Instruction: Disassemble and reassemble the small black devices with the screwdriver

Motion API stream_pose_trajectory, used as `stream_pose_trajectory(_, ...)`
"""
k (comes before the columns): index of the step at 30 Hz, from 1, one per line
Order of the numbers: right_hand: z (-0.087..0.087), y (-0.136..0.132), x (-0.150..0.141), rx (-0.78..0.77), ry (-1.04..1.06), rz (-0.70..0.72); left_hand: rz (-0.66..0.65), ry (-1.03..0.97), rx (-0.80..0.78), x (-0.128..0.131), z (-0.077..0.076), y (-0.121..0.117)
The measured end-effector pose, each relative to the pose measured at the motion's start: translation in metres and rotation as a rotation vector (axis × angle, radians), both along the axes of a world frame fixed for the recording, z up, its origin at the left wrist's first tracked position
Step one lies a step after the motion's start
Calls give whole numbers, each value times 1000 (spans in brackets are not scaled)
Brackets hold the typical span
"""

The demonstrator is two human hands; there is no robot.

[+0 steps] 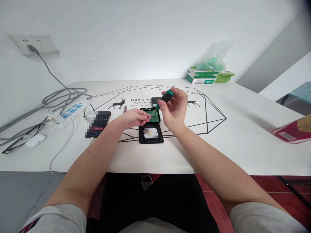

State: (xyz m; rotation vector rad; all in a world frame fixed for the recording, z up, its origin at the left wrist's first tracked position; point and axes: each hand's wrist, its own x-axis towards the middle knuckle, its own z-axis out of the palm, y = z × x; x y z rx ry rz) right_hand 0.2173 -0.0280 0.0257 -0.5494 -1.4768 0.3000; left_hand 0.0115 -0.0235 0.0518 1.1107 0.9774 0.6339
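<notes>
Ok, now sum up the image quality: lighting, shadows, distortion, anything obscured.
Head view: bright, fairly even light; a soft shadow on the table beside the right forearm; wide-angle stretching toward the edges, as on the red packet; a dark upper-right corner; square blocks masking part of the phone; the screwdriver reasonably sharp.

the bare right hand [176, 110] grips a green-and-black plastic-handled screwdriver [166, 97], its thin metal shaft slanting toward seven o'clock — the bare left hand [135, 118] has its fingertips bunched beside the tip, over a green circuit board [155, 117] in a black plastic case [155, 123]. from the board, a pale-centred black square frame [151, 141] lies at six o'clock, a dark rectangular phone [101, 123] at nine — and green-and-white cardboard boxes [197, 76] at two.
</notes>
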Motion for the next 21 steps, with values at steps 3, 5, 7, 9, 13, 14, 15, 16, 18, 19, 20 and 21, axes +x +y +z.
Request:
stream_pose_trajectory(3,0,-4,-2,31,-9,31,40,-20,-13,2,-1,1)
stream_pose_trajectory(5,-1,-4,-2,42,-41,48,71,-32,-24,4,-3,2)
stream_pose_trajectory(7,-1,-3,-1,60,-63,47,84,-32,-33,5,-4,2)
stream_pose_trajectory(9,-1,0,0,72,-53,39,91,-26,-30,6,-5,2)
stream_pose_trajectory(13,-1,3,1,31,-30,24,96,3,-5,7,-5,1)
stream_pose_trajectory(14,-1,3,1,14,-28,17,86,16,2,7,-4,0)
stream_pose_trajectory(15,-1,3,1,-4,-24,10,76,35,8,7,-3,0)
stream_pose_trajectory(16,0,3,1,-21,-18,7,71,60,14,7,-2,0)
stream_pose_trajectory(18,0,3,3,-54,-8,10,83,123,31,6,0,-1)
stream_pose_trajectory(19,0,2,3,-65,-5,12,104,159,47,6,1,-1)
stream_pose_trajectory(20,1,2,4,-70,-6,12,134,198,75,6,2,-1)
stream_pose_trajectory(21,1,1,4,-67,-10,7,168,242,118,6,2,-1)
